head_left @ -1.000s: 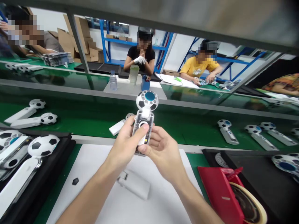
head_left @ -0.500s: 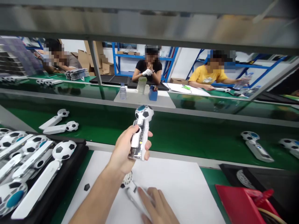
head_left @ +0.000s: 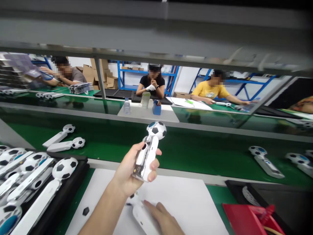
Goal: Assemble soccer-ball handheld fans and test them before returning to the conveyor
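My left hand (head_left: 130, 166) is raised over the work area and grips a white handheld fan (head_left: 156, 130) with a black-and-white soccer-ball head. Its handle shows a clear cover with inner parts, and the thumb presses on it near a round black spot. Lower down, my right hand (head_left: 166, 217) has its fingers along the edge of a second white fan (head_left: 143, 216) that lies on the white paper (head_left: 195, 202). My left wrist partly hides that fan's head. A small black pentagon piece (head_left: 85, 211) rests on the paper, left of my left forearm.
At left, a black tray (head_left: 80, 169) holds several similar fans. More fans (head_left: 60, 145) lie on the green belt (head_left: 195, 147). A red bin (head_left: 241, 218) and a dark tray (head_left: 259, 192) stand at right. Several co-workers sit across, beneath an overhead beam (head_left: 146, 39).
My left hand has tilted its fan, so more of the white side of the handle shows. The fan under my right hand has turned to show a broad white face. The camera view has tilted up.
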### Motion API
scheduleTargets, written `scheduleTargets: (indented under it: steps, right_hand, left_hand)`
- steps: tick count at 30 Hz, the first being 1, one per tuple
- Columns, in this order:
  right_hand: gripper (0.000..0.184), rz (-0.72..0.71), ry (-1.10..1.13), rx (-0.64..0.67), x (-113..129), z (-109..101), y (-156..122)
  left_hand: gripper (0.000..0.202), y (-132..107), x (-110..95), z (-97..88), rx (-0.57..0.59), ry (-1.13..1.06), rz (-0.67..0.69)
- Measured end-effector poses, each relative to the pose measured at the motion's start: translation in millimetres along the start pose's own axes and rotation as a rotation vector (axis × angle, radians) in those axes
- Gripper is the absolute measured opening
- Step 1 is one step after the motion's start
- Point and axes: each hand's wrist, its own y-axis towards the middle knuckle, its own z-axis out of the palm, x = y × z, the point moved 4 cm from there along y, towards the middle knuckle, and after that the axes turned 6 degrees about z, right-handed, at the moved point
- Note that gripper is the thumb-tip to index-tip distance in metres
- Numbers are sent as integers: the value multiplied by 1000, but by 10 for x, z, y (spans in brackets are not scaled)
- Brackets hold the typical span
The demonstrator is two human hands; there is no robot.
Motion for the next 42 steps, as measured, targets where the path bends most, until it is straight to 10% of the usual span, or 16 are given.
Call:
scheduleTargets:
  steps: [6,17,33,42]
  right_hand:
    - [38,302,733,195,296,-410,90]
    - [30,-89,1111,-72,1059,-1360,133]
    - [82,-260,1101,146,1275,-1414,78]
    - [75,-296,1139,51,1283,-1472,95]
  left_hand:
    - [39,-126,-46,149,138,110,100]
    - [77,-260,-175,241,4,414,421]
    - [78,-204,-156,189,-193,686,491]
    - [77,-173,-92,186,-282,739,433]
